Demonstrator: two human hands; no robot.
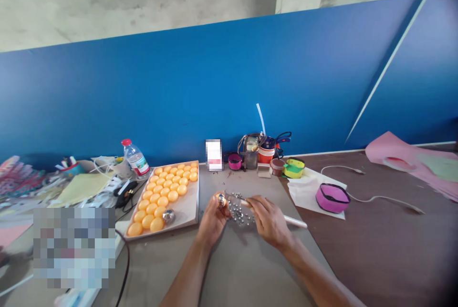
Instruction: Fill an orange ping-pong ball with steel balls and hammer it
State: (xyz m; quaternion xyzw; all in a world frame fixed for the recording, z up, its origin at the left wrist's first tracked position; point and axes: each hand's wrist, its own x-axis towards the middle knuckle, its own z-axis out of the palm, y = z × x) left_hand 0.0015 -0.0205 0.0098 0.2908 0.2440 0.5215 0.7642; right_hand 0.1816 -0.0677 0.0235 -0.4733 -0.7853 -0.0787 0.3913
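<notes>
My left hand (213, 221) is closed round an orange ball (221, 200) partly covered with silver beads, held just above the grey board (229, 259). My right hand (269, 219) is closed on a white stick-like tool (295, 222) whose tip points at the ball. A heap of small silver beads (240, 211) lies between the two hands. Left of my hands a tray (189, 207) holds several plain orange balls (162, 198) and one silver-covered ball (168, 215).
A water bottle (136, 158) stands behind the tray. Small pots and cups (265, 154) cluster at the blue wall. A purple pouch (332, 198) lies on white paper at the right, with a white cable (379, 197) and pink paper (411, 159) beyond. Clutter fills the left.
</notes>
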